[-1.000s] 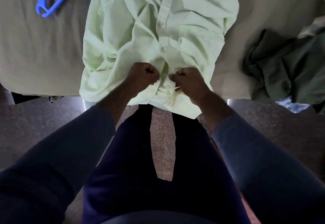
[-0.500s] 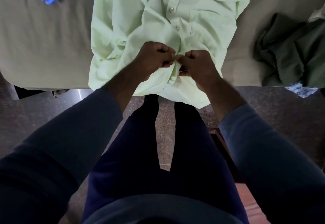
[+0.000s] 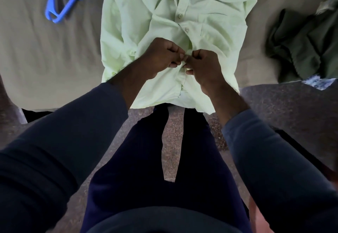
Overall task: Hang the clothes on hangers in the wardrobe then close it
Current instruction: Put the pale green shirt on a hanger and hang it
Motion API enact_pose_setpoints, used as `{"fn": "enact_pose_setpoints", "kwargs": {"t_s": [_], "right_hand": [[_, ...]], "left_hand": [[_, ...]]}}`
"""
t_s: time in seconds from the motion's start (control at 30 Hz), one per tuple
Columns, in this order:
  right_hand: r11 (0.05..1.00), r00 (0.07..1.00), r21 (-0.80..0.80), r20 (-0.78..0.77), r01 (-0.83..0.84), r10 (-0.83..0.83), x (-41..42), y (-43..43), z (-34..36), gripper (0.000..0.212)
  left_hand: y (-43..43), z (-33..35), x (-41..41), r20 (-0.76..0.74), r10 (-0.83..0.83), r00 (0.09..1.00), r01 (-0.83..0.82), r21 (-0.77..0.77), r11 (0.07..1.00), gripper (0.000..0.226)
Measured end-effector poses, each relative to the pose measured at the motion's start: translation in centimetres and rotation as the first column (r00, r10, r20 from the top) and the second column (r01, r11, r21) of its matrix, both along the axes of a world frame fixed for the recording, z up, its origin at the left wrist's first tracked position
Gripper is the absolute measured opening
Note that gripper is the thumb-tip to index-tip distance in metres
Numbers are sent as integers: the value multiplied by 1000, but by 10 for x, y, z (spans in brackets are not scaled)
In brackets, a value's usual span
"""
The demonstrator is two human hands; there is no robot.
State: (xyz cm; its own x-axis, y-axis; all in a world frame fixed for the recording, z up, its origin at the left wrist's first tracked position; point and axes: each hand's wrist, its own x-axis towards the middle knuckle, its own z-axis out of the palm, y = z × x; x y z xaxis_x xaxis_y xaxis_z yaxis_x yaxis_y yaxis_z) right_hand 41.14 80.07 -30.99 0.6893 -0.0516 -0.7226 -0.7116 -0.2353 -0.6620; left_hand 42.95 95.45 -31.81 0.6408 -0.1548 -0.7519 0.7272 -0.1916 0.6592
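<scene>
A pale green button-up shirt (image 3: 146, 9) lies face up on the beige bed (image 3: 36, 59), its hem hanging over the near edge. My left hand (image 3: 161, 57) and my right hand (image 3: 203, 64) meet at the shirt's button strip, below the lowest visible fastened button. Both pinch the placket fabric with curled fingers, fingertips almost touching. Three fastened buttons show above my hands. Blue plastic hangers (image 3: 64, 0) lie on the bed at the upper left. The wardrobe is out of view.
A crumpled dark green garment (image 3: 301, 46) sits on the bed at the right, with a patterned cloth (image 3: 318, 82) under its near edge. Speckled stone floor (image 3: 172, 141) shows between my legs and the bed edge.
My hands moved up the shirt's button strip from the hem area and closed together. The view shifted, bringing more of the blue hangers back into sight.
</scene>
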Motion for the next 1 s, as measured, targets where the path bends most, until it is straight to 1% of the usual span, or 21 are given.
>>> {"fn": "enact_pose_setpoints", "kwargs": {"t_s": [0.13,0.23,0.33,0.4,0.47,0.53,0.6,0.67,0.73,0.8,0.83,0.93,1.0], "right_hand": [[999,999,26,9,33,-33,-5,3,5,13],[997,998,55,21,61,-62,-7,2,10,16],[993,997,96,0,73,-73,-7,0,15,10],[989,999,142,-24,32,-29,-7,-2,14,11],[976,996,210,-54,-54,66,-5,-5,15,12],[969,989,223,-78,-108,128,-3,-9,17,12],[981,987,140,-76,-132,144,-1,-11,17,10],[987,986,38,-56,-158,160,1,-12,15,4],[969,971,-60,-21,-238,238,1,-10,13,7],[940,950,-150,6,-307,312,0,-10,11,8],[929,945,-188,18,-318,327,-2,-9,10,9],[915,941,-263,59,-307,333,-6,-8,7,16],[928,949,-241,62,-285,308,-7,-9,8,16]], "left_hand": [[4,1,-1,37,-6,999,5,21,1000,8],[6,7,1,33,-29,999,28,20,999,8],[4,10,1,50,-69,996,67,45,997,9],[5,9,1,69,-86,994,80,82,993,9],[6,7,-2,67,-80,995,72,117,991,10],[2,7,-8,52,-77,996,70,125,990,12],[-4,8,-12,42,-63,997,57,115,992,10],[-9,10,-14,22,4,1000,-6,84,996,8],[-11,11,-16,-7,68,998,-67,43,997,19],[-14,10,-18,7,61,998,-62,54,997,34],[-15,8,-19,24,48,999,-49,75,996,38],[-18,5,-20,62,47,997,-54,122,991,34],[-20,4,-21,63,87,994,-94,133,987,28]]}}
